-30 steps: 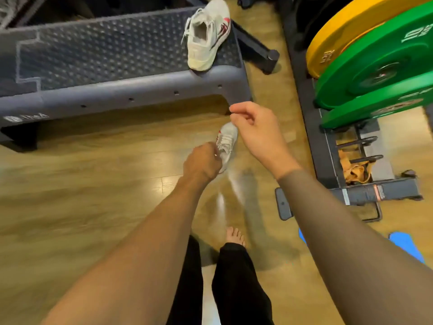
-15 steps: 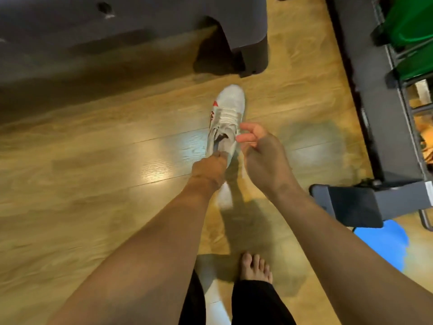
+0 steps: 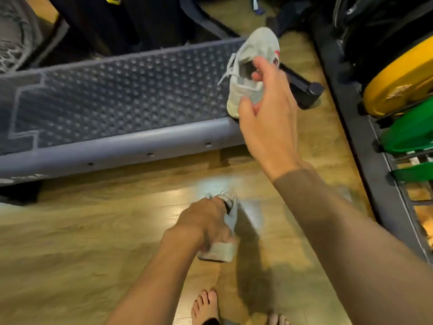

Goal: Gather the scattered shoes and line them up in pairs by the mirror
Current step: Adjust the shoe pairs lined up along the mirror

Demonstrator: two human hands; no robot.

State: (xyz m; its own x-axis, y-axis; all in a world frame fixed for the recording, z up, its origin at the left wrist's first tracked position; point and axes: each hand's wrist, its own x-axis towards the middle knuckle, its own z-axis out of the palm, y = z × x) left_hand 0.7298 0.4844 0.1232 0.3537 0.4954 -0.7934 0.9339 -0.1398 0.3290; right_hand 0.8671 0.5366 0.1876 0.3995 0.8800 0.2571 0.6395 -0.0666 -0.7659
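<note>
My left hand [image 3: 206,221] grips a pale grey sneaker [image 3: 222,249] above the wooden floor, its heel towards me and most of its upper hidden by my fingers. A second matching sneaker [image 3: 250,55] with a red accent lies at the right end of the grey step platform [image 3: 117,99]. My right hand [image 3: 264,109] reaches over this second sneaker's heel, thumb against the heel and fingertips at the collar opening. The hand is blurred, and whether it has closed on the sneaker is unclear. No mirror is in view.
A black weight rack [image 3: 365,141] with a yellow plate [image 3: 398,83] and green plates [image 3: 412,134] runs along the right. A dark bar foot [image 3: 307,90] lies behind the platform's right end. Dark equipment fills the back. My bare feet [image 3: 206,306] stand on the wooden floor [image 3: 82,242].
My left hand has lifted the floor sneaker and drawn it towards me. My right hand left that sneaker and moved up to the one on the platform. The camera tilted up.
</note>
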